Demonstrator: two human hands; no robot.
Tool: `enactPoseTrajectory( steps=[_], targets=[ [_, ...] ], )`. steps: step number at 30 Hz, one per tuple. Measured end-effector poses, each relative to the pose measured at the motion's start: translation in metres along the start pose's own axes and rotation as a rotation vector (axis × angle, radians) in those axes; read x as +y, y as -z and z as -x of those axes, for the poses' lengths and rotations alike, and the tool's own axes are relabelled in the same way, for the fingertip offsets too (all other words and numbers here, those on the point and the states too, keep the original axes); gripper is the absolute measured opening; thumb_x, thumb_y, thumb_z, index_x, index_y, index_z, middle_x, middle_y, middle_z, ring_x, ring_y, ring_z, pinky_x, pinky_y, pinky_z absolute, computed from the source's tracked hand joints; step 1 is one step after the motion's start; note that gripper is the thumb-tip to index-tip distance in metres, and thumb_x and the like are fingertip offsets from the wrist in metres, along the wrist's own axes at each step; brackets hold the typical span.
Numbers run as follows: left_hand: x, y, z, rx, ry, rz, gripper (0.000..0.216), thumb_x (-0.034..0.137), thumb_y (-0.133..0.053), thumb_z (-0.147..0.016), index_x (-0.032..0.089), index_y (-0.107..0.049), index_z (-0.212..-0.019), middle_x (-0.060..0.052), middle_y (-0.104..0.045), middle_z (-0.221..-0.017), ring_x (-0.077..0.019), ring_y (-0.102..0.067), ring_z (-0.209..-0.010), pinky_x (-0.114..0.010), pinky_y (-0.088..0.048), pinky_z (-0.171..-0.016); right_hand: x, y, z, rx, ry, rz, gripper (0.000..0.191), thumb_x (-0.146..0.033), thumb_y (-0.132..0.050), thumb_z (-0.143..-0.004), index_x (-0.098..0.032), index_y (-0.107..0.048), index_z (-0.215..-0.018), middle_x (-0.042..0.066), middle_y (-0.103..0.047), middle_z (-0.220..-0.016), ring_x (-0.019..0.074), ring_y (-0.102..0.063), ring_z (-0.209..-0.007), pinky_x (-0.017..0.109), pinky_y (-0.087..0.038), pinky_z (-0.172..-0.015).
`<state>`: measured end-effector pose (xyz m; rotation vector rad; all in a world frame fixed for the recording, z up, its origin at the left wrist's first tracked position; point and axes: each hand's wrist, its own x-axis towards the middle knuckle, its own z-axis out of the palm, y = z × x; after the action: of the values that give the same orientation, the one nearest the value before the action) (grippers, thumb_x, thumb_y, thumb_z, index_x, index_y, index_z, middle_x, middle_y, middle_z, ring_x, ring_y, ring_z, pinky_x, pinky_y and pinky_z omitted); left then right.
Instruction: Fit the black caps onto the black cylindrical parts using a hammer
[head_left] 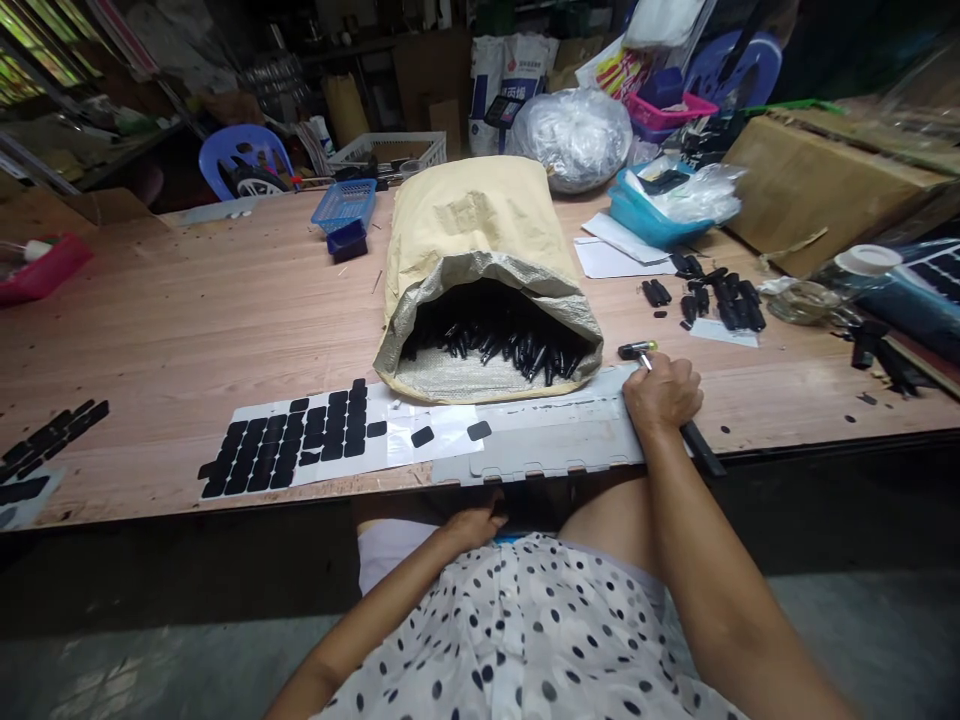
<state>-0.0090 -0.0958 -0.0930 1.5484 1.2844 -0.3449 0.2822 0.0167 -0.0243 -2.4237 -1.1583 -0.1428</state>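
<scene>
My right hand (664, 392) is closed around a small mallet (636, 350) at the table's front edge. The mallet's head has a black end and a yellow end, and its black handle sticks out below my fist. My left hand (474, 526) rests low by my lap, just under the table edge. Its fingers look curled, and what they hold, if anything, is hidden. Between and beyond my hands lies an open woven sack (480, 220) with many black pieces (525, 352) in its mouth. A grey flat strip (540, 440) lies along the edge before me.
Rows of black rounded stickers (262, 450) lie on a white sheet to the left. Black parts (727, 295) are heaped at right, near a cardboard box (832, 185) and a clear jar (810, 300). Blue baskets (345, 205) and a plastic bag bundle (571, 140) stand behind.
</scene>
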Motion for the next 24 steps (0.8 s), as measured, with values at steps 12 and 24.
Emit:
enactPoseTrajectory(
  steps=[12,24],
  targets=[
    [0.068,0.154,0.027,0.325,-0.597,0.143,0.026,0.037,-0.058,-0.096,0.021,-0.074,-0.107,-0.005,-0.075,-0.101,-0.0189,-0.069,-0.091,-0.031,-0.055,-0.082,0.008,-0.01,-0.001,0.052,0.034,-0.031,0.035,-0.019,-0.052,-0.084,-0.014,-0.072,-0.114,0.015,-0.061,-0.103,0.0286,-0.053,-0.097,0.037,-0.04,-0.074],
    [0.091,0.231,-0.041,1.127,-0.058,-0.32,0.021,0.027,-0.067,-0.089,0.02,-0.072,-0.109,-0.013,-0.067,-0.118,-0.031,-0.067,-0.111,-0.039,-0.053,-0.092,0.001,-0.01,0.0,0.045,0.039,-0.006,0.036,-0.02,-0.047,-0.088,-0.011,-0.07,-0.114,0.02,-0.062,-0.105,0.0312,-0.056,-0.097,0.038,-0.04,-0.074]
  ],
)
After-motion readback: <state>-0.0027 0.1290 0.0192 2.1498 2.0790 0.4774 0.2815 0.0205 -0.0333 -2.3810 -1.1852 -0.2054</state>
